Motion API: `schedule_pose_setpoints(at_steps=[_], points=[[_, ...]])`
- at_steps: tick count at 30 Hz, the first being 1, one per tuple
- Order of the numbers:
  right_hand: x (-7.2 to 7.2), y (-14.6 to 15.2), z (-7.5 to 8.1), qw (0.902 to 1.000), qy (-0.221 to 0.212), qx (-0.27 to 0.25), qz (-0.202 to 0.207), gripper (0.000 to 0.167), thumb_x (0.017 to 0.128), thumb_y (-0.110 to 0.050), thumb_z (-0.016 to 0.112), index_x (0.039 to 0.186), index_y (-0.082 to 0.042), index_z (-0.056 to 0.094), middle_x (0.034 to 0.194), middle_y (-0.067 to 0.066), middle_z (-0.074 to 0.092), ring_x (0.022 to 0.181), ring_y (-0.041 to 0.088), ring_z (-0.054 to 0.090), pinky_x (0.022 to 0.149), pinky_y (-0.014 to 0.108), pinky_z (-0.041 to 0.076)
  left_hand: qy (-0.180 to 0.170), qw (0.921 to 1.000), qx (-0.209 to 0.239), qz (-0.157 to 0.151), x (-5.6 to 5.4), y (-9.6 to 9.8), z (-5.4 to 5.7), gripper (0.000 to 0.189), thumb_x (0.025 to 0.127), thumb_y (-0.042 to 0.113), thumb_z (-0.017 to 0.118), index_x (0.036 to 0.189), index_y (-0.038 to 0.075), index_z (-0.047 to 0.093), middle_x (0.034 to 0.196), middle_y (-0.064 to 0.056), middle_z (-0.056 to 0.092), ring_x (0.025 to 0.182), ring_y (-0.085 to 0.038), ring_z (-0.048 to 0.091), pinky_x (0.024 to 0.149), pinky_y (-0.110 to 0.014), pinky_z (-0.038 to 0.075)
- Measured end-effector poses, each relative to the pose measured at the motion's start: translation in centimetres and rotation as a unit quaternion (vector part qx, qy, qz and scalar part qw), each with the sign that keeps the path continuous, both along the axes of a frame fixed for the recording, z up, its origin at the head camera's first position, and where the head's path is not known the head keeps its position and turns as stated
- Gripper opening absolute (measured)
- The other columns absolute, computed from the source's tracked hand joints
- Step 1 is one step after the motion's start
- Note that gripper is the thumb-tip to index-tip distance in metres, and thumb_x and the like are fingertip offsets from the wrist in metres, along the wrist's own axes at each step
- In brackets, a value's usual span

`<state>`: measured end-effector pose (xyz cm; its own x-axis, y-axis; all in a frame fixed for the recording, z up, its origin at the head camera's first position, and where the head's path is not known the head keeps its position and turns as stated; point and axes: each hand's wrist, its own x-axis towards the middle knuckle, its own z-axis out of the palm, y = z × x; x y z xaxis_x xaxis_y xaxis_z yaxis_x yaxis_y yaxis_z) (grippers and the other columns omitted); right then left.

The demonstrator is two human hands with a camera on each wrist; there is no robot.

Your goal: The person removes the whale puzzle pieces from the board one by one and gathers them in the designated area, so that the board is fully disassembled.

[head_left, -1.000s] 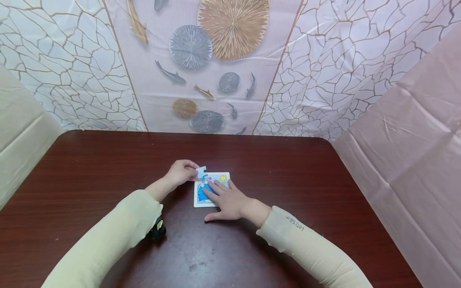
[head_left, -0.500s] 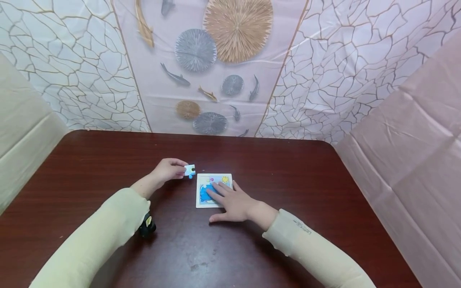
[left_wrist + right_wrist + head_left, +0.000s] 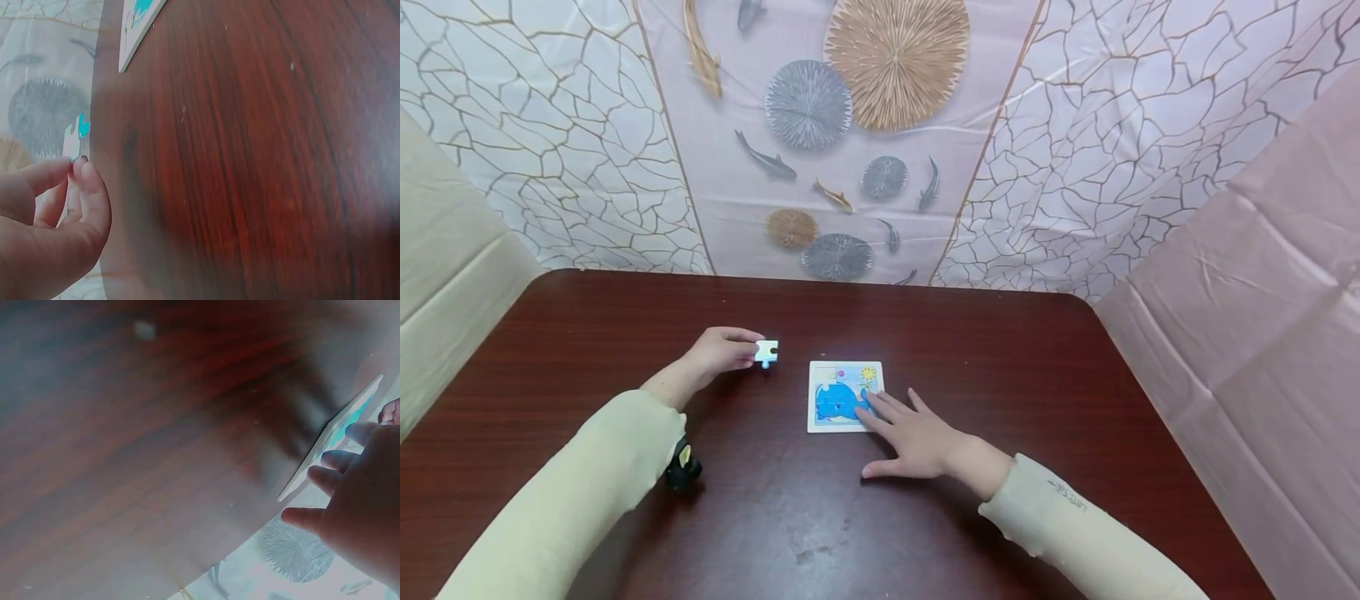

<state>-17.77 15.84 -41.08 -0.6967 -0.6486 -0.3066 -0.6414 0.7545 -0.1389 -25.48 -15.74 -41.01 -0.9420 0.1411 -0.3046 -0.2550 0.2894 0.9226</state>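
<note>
To the left of the puzzle board (image 3: 812, 408), about level with its far edge, a pale puzzle piece (image 3: 767, 352) is held apart from it. The piece has 1 notch in the side facing the board and 1 blue knob. The thumb and fingertips of the left hand (image 3: 721, 350) pinch it, the grip narrow. Whether the piece touches the table beneath cannot be told.

The board lies flat, square and white-rimmed. On it show a blue whale (image 3: 837, 403), a yellow sun (image 3: 868, 373) in the far right corner and a pale patch in the far left corner. At the board's right edge is the right hand (image 3: 913, 437), palm down, fingers straight and spread wide, holding nothing. Some of its fingertips reach over the rim; contact cannot be made out.

All around the board spreads a dark red-brown table (image 3: 1000, 358), glossy on the board's near side. Left of the board and nearer, a black item (image 3: 683, 467), too small to identify, sits at the cuff of the left sleeve (image 3: 580, 483). Right of the board and nearer is the right sleeve (image 3: 1075, 533), with dark lettering by its cuff. Beyond the board, past the table's far edge, hangs a patterned cloth (image 3: 737, 200) with fish and gold and grey discs.
</note>
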Motion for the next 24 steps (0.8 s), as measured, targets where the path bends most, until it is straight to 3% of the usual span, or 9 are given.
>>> schedule_pose_setpoints(at_steps=[6,17,24], points=[[0.2,0.9,-0.5,1.0000,0.002,-0.007,-0.006,0.083,0.084,-0.067,0.047,0.149,-0.021,0.024,0.158,0.005,0.015,0.145,0.023,0.014,0.114,0.061,0.011,-0.010,0.9999,-0.001,0.006,0.1,-1.4,0.3,0.042,0.093,0.006,0.053,0.130,-0.012,0.046,0.100,-0.008,0.059,0.073,-0.003,0.059,0.076,-0.019,0.055],[0.4,1.1,-0.7,1.0000,0.003,-0.007,-0.002,0.083,0.084,-0.068,0.046,0.149,-0.021,0.024,0.158,0.004,0.013,0.145,0.022,0.014,0.114,0.060,0.012,-0.033,0.9993,-0.014,0.010,0.3,-4.3,0.2,0.046,0.095,0.009,0.050,0.136,-0.010,0.039,0.131,-0.028,0.043,0.073,0.000,0.058,0.077,-0.018,0.055],[0.4,1.1,-0.8,1.0000,-0.001,-0.006,-0.005,0.084,0.084,-0.068,0.046,0.149,-0.021,0.023,0.158,0.004,0.013,0.146,0.022,0.013,0.115,0.058,0.012,-0.041,0.9983,-0.041,0.005,0.2,-5.5,0.0,0.046,0.097,0.011,0.048,0.137,-0.010,0.038,0.135,-0.028,0.041,0.076,0.001,0.057,0.078,-0.017,0.054]])
